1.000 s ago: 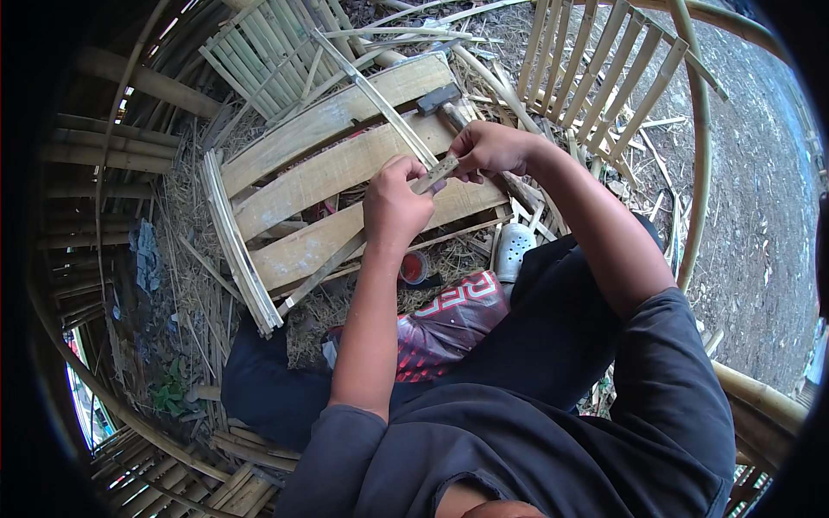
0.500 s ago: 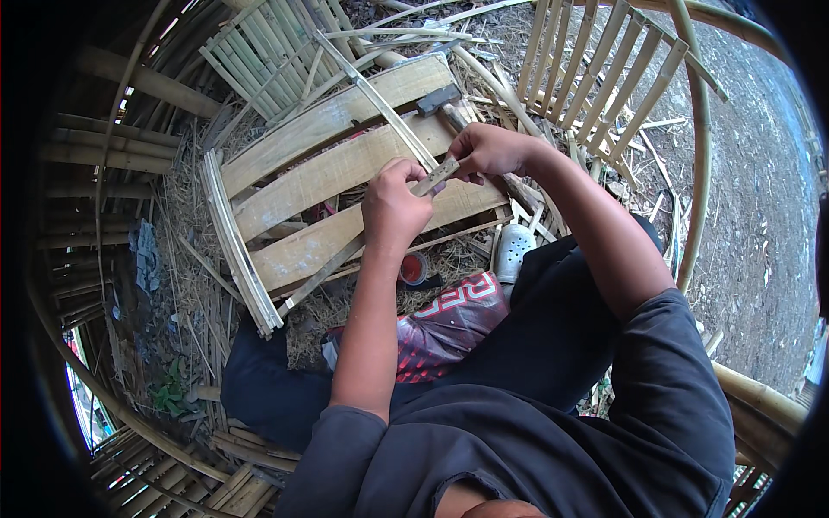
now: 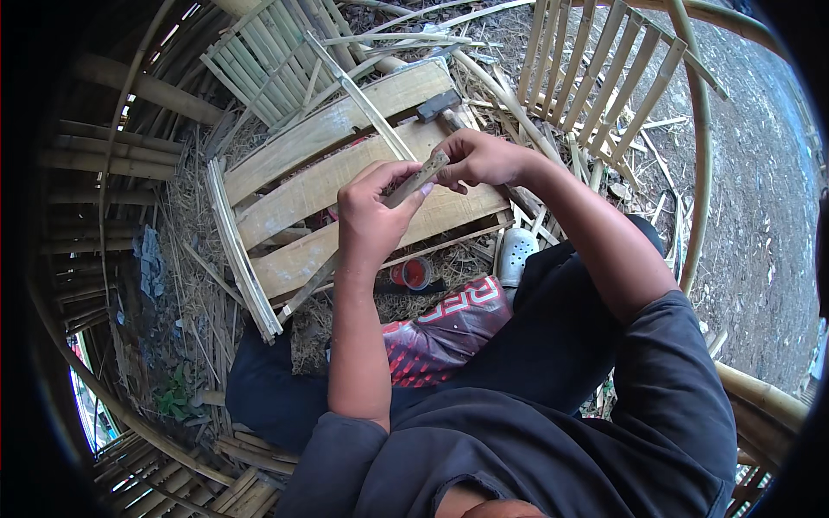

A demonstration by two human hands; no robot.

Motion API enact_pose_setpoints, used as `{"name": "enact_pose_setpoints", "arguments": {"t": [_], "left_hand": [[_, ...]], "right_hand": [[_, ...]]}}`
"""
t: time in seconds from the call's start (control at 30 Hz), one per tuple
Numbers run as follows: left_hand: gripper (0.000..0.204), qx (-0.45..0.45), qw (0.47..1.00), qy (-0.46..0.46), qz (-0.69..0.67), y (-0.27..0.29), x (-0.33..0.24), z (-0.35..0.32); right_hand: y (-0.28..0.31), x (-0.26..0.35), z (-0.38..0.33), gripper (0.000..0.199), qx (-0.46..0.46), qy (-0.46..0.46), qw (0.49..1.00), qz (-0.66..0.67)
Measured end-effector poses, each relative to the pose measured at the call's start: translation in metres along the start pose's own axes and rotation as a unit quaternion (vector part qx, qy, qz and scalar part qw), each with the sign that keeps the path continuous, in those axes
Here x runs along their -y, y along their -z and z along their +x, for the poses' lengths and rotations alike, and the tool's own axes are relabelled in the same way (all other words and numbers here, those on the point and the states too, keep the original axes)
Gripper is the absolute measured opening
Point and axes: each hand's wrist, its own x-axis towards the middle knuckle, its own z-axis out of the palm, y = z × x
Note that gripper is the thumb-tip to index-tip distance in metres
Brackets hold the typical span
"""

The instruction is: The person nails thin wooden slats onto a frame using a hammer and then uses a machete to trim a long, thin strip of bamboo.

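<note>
A short bamboo stick (image 3: 418,177) is held between both hands above a panel of broad bamboo slats (image 3: 345,186). My left hand (image 3: 371,211) grips its lower end. My right hand (image 3: 479,158) pinches the upper end with its fingertips. A hammer (image 3: 439,108) with a dark head lies on the panel just beyond my right hand. A thin bamboo strip (image 3: 363,99) crosses the slats diagonally.
A slatted bamboo frame (image 3: 596,78) leans at the upper right, with another bamboo panel (image 3: 259,52) at the upper left. A small red-lidded container (image 3: 413,273), a grey clog (image 3: 516,255) and a red-and-black bag (image 3: 449,332) lie by my legs. Straw and bamboo offcuts cover the ground.
Both hands stay on the bamboo stick in almost the same place; only slight shifts of the fingers show.
</note>
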Motion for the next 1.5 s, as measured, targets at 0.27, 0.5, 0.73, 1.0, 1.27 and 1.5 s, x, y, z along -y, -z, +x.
{"name": "enact_pose_setpoints", "arguments": {"t": [0.27,0.5,0.73,1.0,1.27,1.5], "left_hand": [[0.034,-0.048,0.99,0.057,-0.123,0.043,-0.03,-0.001],[0.036,-0.038,0.98,0.062,-0.186,0.075,-0.04,-0.002],[0.033,-0.045,0.979,0.026,-0.199,0.073,-0.031,-0.001],[0.035,-0.036,0.98,-0.008,-0.194,0.074,-0.021,0.001],[0.037,-0.009,0.968,0.017,-0.252,0.07,-0.024,0.002],[0.034,0.003,0.968,0.02,-0.25,0.06,-0.024,0.0]], "right_hand": [[-0.015,0.021,-0.003,0.022,-0.02,0.074,0.989,0.128],[-0.03,0.053,0.0,0.026,-0.038,0.116,0.986,0.112],[-0.035,0.062,0.008,0.025,-0.024,0.148,0.984,0.097],[-0.035,0.067,0.008,0.025,-0.019,0.147,0.984,0.097],[-0.031,0.062,0.003,0.027,-0.036,0.151,0.985,0.079],[-0.029,0.061,-0.005,0.027,-0.042,0.141,0.986,0.083]]}}
